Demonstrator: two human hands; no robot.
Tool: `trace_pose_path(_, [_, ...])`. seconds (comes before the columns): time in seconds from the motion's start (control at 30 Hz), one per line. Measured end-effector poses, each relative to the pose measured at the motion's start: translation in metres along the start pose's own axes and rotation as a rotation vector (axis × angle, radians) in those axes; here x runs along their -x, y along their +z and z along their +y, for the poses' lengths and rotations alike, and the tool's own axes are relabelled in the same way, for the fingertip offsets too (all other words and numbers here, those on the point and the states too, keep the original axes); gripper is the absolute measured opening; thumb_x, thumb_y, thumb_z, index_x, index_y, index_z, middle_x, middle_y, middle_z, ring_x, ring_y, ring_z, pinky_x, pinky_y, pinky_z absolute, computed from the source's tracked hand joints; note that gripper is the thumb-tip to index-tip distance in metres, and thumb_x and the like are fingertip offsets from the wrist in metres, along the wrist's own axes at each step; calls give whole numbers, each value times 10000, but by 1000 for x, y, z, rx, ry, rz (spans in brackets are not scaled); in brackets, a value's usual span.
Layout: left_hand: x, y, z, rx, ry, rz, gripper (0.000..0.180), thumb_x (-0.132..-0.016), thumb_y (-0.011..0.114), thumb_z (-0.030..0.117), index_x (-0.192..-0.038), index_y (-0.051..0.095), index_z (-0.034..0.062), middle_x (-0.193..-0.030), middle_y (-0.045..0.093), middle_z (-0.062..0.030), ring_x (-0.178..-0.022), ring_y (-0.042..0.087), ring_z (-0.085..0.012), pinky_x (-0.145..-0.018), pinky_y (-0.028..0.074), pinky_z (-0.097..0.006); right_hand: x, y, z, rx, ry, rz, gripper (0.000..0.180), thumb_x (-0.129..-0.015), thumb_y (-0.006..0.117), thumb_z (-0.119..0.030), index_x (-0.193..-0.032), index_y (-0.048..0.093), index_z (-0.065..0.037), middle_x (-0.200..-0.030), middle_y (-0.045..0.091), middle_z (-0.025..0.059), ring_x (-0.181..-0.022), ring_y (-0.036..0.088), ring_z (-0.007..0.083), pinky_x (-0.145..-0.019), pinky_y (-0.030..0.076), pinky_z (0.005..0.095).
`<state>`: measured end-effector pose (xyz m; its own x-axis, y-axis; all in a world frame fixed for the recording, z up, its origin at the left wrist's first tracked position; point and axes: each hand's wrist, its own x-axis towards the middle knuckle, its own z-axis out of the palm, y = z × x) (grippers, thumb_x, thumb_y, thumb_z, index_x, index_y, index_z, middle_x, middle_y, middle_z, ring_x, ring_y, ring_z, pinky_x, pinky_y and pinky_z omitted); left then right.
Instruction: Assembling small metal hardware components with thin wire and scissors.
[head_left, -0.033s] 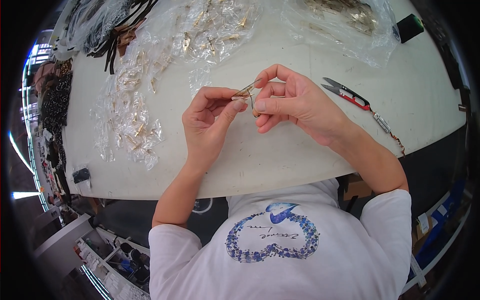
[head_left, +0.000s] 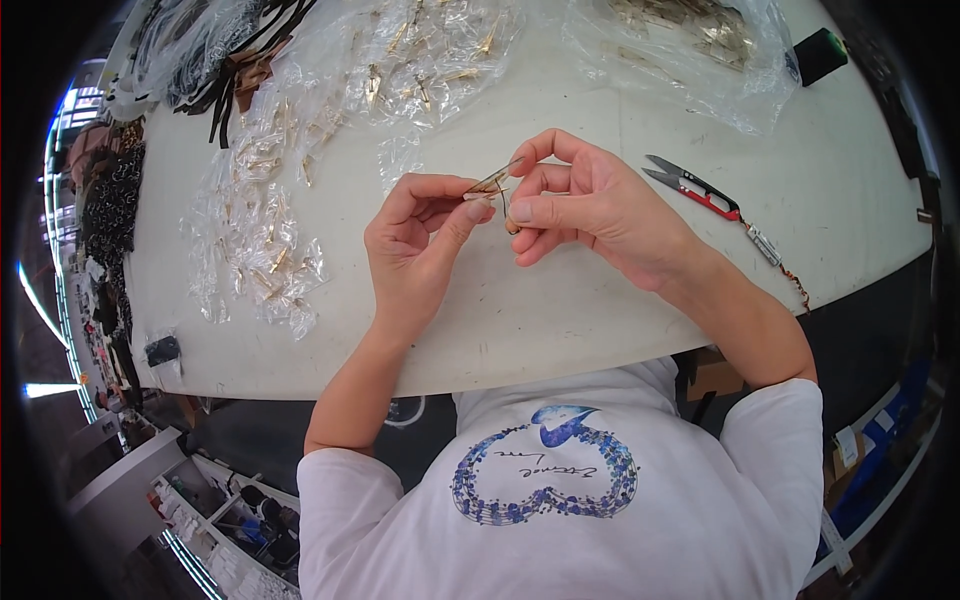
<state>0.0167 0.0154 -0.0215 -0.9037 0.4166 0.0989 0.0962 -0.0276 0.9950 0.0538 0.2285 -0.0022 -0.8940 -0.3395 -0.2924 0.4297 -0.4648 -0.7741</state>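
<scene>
**Left grip (head_left: 412, 240) pinched on a slim piece (head_left: 486, 187); right grip (head_left: 590, 200) at its far end**

Left: your thumb and forefinger are closed on the piece, remaining fingers curled. Right: your forefinger touches the upper tip; your thumb is drawn in against the bent fingers, a thin dark strand (head_left: 506, 205) caught at the fingertips. Exact contact there partly hidden.

Position: the piece is between your two hands, raised above the pale table (head_left: 590, 330).

Appearance: narrow, tapering, tilted with its right end higher in view. Upper edge grey-brown, underside paler tan, slight sheen. Strand leaves it near the middle and bends down toward your right thumb. Finer detail too small to read.

Surroundings: red-and-black snips (head_left: 700, 190) lie open near your right wrist. Crumpled clear packets (head_left: 265, 235) with gold-coloured pieces spread to your left and beyond your hands. Large clear bag (head_left: 690, 85) of brownish pieces at far right, dark green spool (head_left: 822, 57) just beside it.
</scene>
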Motion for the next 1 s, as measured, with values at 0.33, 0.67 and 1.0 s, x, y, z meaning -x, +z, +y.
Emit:
trace_pose_path(0.33, [-2,3,1,89,-67,34,172,-933,677,-7,-1093,615,-22,-1010,716,-135,-918,699,-155,-824,578,-290,-3,-2,2,18,-27,8,320,-931,697,-111,-1160,487,-32,-896,641,31,-769,687,127,-721,592,270])
trace_pose_path(0.67, [-8,-6,4,446,-397,-58,134,-975,643,65,-1088,587,21,-1037,714,-144,-852,687,-148,-818,565,-292,2,7,0,-22,-34,16,389,-933,699,-114,-1217,463,7,-915,646,69,-789,698,156,-742,600,280])
trace_pose_path(1.0, [-7,-2,4,348,-331,-89,119,-990,603,48,-1103,571,28,-1045,710,-126,-911,691,-151,-814,566,-290,1,3,4,-23,-27,20,376,-946,697,-129,-1221,470,-9,-912,654,61,-787,697,142,-748,603,279])
